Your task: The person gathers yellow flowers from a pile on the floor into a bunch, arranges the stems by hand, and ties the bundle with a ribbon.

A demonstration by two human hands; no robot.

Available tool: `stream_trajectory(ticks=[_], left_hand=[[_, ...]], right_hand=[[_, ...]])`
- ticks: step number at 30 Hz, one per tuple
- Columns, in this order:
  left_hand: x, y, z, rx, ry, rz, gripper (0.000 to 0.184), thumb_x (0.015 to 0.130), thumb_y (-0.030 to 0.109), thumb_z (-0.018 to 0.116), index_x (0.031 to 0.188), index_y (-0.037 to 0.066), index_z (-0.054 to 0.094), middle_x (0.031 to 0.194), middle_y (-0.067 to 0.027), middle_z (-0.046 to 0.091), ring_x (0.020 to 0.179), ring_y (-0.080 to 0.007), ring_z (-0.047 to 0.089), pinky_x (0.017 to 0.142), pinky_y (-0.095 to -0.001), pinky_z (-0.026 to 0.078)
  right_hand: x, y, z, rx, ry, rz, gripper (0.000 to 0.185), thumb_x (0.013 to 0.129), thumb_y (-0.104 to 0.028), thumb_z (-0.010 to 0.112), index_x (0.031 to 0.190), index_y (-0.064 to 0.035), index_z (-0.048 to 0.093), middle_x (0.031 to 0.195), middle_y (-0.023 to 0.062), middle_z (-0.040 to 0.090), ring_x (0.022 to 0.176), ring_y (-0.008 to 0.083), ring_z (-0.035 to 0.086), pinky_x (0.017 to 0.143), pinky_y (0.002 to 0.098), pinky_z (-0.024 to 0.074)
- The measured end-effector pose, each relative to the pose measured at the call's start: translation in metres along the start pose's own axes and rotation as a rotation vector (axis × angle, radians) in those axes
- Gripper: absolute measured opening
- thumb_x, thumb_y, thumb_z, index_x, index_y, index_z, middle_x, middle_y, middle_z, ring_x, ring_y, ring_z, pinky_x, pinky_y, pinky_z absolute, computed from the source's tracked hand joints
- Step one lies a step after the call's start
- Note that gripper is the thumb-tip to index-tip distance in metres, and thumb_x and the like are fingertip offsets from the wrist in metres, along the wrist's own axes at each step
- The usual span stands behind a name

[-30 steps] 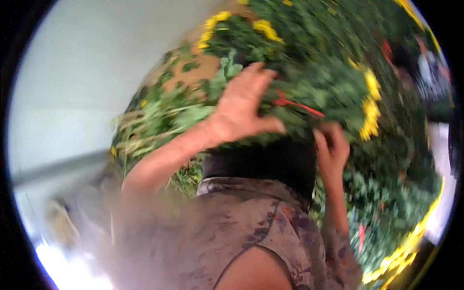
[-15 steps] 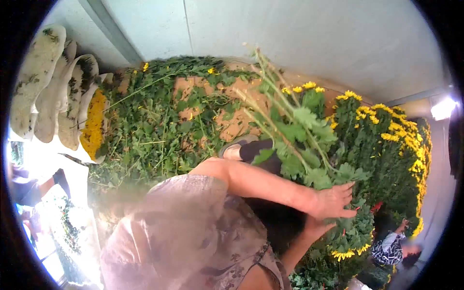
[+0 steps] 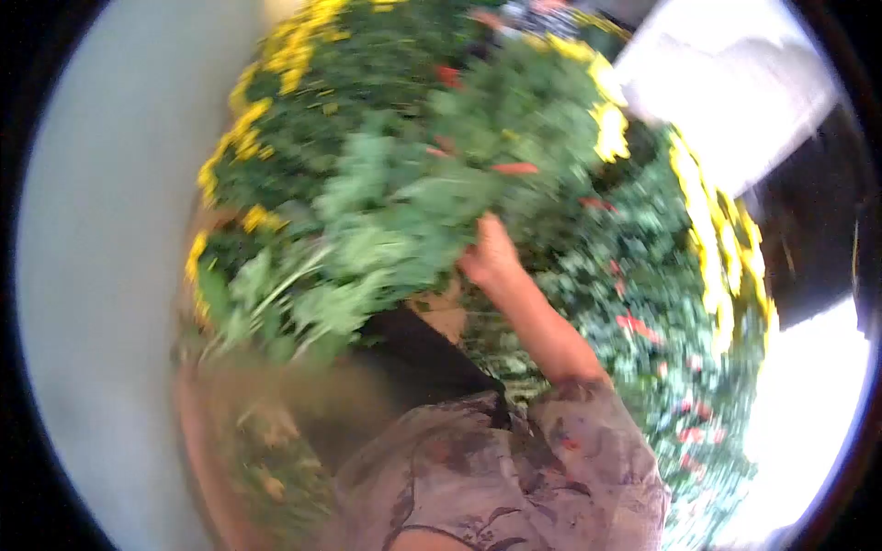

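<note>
Gripping leafy bunch (image 3: 390, 220), right hand (image 3: 491, 255) beside small ground patch (image 3: 446, 314), wall (image 3: 110, 275) leftward

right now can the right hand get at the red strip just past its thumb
Probably yes: the red strip shows on the leafy bunch just past the right hand, with only leaves seen between. Blur hides whether its grip is closed on the bunch.

Flower-handling workspace, piled yellow blooms (image 3: 299, 50), red-tied leafy bunches (image 3: 625, 275)

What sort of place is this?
Likely a cut-flower packing area: the right hand holds a leafy green bunch, bright yellow flower heads edge dense green foliage, and narrow red strips, perhaps ties, show too.
</note>
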State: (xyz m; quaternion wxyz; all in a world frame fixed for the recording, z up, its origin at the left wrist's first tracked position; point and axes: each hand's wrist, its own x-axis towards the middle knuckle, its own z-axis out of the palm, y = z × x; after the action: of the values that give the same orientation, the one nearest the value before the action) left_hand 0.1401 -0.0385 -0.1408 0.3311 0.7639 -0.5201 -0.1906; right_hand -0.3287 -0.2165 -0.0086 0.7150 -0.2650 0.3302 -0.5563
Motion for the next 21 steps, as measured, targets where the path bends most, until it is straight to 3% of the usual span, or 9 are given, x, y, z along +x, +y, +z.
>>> stream_trajectory(ticks=[4,7,11,14,16,17,18,20,21], left_hand=[[0.002,-0.033,-0.009,0.033,0.063,0.043,0.054,0.077,-0.004,0.062,0.129,0.004,0.048,0.127,-0.0121,0.053,0.112,-0.0238,0.052,0.092,-0.0349,0.043],[0.038,0.03,0.024,-0.105,0.056,0.028,0.051,0.08,0.0,0.063,0.129,0.003,0.047,0.128,-0.0113,0.052,0.105,-0.0218,0.054,0.089,-0.0343,0.044],[0.079,0.089,0.049,-0.039,0.002,0.148,0.047,0.082,0.006,0.065,0.127,0.003,0.049,0.125,-0.0106,0.054,0.099,-0.0201,0.055,0.085,-0.0329,0.046],[0.118,0.105,0.098,-0.038,-0.106,0.365,0.046,0.082,0.008,0.066,0.125,0.003,0.051,0.119,-0.0113,0.058,0.098,-0.0209,0.058,0.084,-0.0334,0.047],[0.144,0.109,0.135,0.082,-0.134,0.491,0.045,0.079,0.011,0.07,0.122,0.005,0.055,0.116,-0.0138,0.06,0.099,-0.0258,0.06,0.084,-0.037,0.048],[0.164,0.09,0.161,0.077,-0.162,0.517,0.045,0.079,0.011,0.07,0.122,0.005,0.055,0.116,-0.0138,0.06,0.099,-0.0258,0.06,0.084,-0.037,0.048],[0.187,0.056,0.192,0.285,-0.148,0.545,0.044,0.079,0.012,0.07,0.12,0.005,0.056,0.115,-0.0144,0.06,0.099,-0.0276,0.06,0.084,-0.0396,0.047],[0.21,0.025,0.233,0.48,-0.152,0.604,0.043,0.078,0.014,0.07,0.118,0.006,0.058,0.115,-0.015,0.06,0.1,-0.0294,0.06,0.084,-0.0421,0.047],[0.21,0.018,0.242,0.578,-0.362,0.507,0.042,0.078,0.015,0.07,0.117,0.006,0.059,0.115,-0.0147,0.06,0.101,-0.0301,0.059,0.084,-0.0434,0.047]], right_hand=[[-0.006,-0.015,0.017,-0.014,-0.009,-0.097,0.043,0.088,-0.026,0.056,0.126,-0.0061,0.046,0.124,0.006,0.052,0.114,0.0249,0.048,0.095,0.0412,0.0411],[0.013,-0.057,-0.015,-0.417,-0.233,-0.521,0.039,0.09,-0.025,0.053,0.123,-0.0048,0.048,0.127,0.0051,0.05,0.115,0.0187,0.048,0.096,0.0374,0.0411],[-0.028,-0.121,0.006,-0.089,0.037,-0.648,0.043,0.081,-0.017,0.066,0.119,-0.0014,0.05,0.112,0.0085,0.058,0.098,0.0186,0.056,0.085,0.0351,0.0452],[-0.061,-0.16,-0.03,-0.404,0.346,-0.681,0.075,0.073,-0.041,0.072,0.125,0.0052,0.045,0.114,0.0153,0.056,0.102,0.0217,0.053,0.086,0.035,0.0445],[-0.099,-0.184,-0.045,-0.49,0.404,-0.825,0.081,0.071,-0.044,0.072,0.128,0.0046,0.042,0.118,0.0182,0.052,0.106,0.0254,0.052,0.089,0.035,0.0444],[-0.109,-0.205,-0.073,-0.488,0.325,-0.803,0.081,0.071,-0.044,0.072,0.128,0.0037,0.041,0.119,0.0186,0.052,0.108,0.0245,0.051,0.089,0.0352,0.0447],[-0.142,-0.208,-0.054,-0.532,0.318,-1.026,0.079,0.073,-0.045,0.07,0.128,0.0031,0.04,0.118,0.0162,0.053,0.1,0.0224,0.054,0.082,0.0352,0.0468],[-0.192,-0.242,-0.079,-0.709,0.661,-0.988,0.063,0.082,-0.049,0.057,0.12,0.0003,0.049,0.101,0.0101,0.062,0.082,0.0196,0.06,0.073,0.0327,0.0483],[-0.227,-0.244,-0.063,-0.726,0.666,-0.922,0.057,0.083,-0.049,0.056,0.113,-0.0004,0.055,0.096,0.01,0.064,0.081,0.0195,0.06,0.074,0.0319,0.0483]])
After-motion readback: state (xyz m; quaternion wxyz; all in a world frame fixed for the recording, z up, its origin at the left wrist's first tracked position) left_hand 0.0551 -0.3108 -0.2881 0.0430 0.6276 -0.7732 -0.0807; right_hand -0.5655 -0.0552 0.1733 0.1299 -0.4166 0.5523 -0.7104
